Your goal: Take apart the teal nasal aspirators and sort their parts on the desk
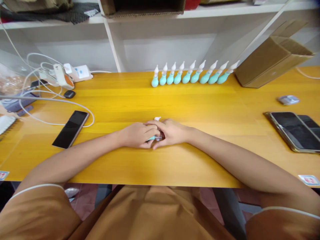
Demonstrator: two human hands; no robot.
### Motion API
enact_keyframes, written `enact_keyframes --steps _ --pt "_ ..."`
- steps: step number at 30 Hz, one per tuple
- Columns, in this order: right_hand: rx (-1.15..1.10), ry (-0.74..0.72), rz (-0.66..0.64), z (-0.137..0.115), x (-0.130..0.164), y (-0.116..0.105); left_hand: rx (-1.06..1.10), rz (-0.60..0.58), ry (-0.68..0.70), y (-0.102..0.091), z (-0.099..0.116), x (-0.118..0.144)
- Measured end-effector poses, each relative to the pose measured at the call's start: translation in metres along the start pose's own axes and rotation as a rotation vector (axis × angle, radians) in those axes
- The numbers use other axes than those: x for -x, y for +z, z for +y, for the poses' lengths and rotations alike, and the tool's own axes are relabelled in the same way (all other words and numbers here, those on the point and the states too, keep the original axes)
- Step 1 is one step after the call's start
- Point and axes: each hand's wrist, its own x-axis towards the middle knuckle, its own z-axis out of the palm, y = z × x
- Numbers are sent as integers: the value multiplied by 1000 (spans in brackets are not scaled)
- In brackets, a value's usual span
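Note:
My left hand (140,134) is closed around a teal rubber bulb (151,137), mostly hidden by the fingers. A clear connector (158,137) sticks out of the bulb toward the right. My right hand (172,131) curls against the left, its fingers overlapping the left ones. Past its fingertips pokes a white nozzle tip (157,118); the fingers seem closed on it, though its lower part is hidden. Farther back, several bulb nasal aspirators (186,78) stand in a row, each with a teal bulb and a white pointed tip.
A phone (70,129) lies left, beside white cables and chargers (63,76). At back right stands an open cardboard box (268,63). More phones (295,130) and a small grey packet (288,99) lie on the right. White shelving (112,43) rises behind the yellow table (120,166).

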Motion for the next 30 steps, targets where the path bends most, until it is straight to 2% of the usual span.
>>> enact_keyframes --steps 4,9,24,30 --pt "-16 -32 3 0 0 -2 -8 -64 -50 -3 2 -1" --pt "-15 2 -16 -2 -1 -3 22 -101 -59 -4 1 -1" --pt "50 56 -1 -6 0 1 -1 -26 -31 0 1 -1" --pt "27 70 -23 -5 -1 0 25 -34 -57 0 1 0"
